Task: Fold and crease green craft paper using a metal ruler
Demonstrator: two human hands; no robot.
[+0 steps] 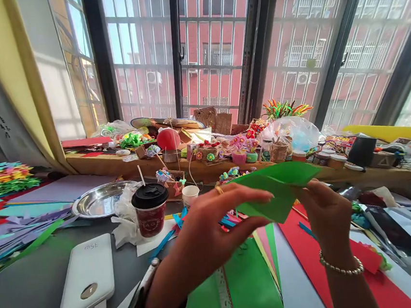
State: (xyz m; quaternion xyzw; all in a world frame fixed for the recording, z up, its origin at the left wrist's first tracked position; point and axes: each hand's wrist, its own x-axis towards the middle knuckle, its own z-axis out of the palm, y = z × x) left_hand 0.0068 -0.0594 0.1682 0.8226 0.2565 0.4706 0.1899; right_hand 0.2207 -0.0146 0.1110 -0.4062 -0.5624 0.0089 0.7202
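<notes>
A folded piece of green paper [275, 198] is held up above the table, its upper flap lifted. My right hand [328, 212], with a beaded bracelet at the wrist, pinches its right end. At the paper's left side, my left hand [212, 223] has thumb and index finger apart and reaching over it; no grip shows, and the other fingers are partly hidden. Below lies a larger green sheet [256, 280] with a worn ruler [225, 295] on it. A red sheet [305, 246] lies to the right, under my right forearm.
A white power bank [86, 279] with a cable lies at left. Behind it stand a lidded cup with a straw [151, 212] and a metal tray [97, 201]. Paper strips [24, 237] cover the far left. Small crafts and a red ball [168, 139] crowd the window ledge.
</notes>
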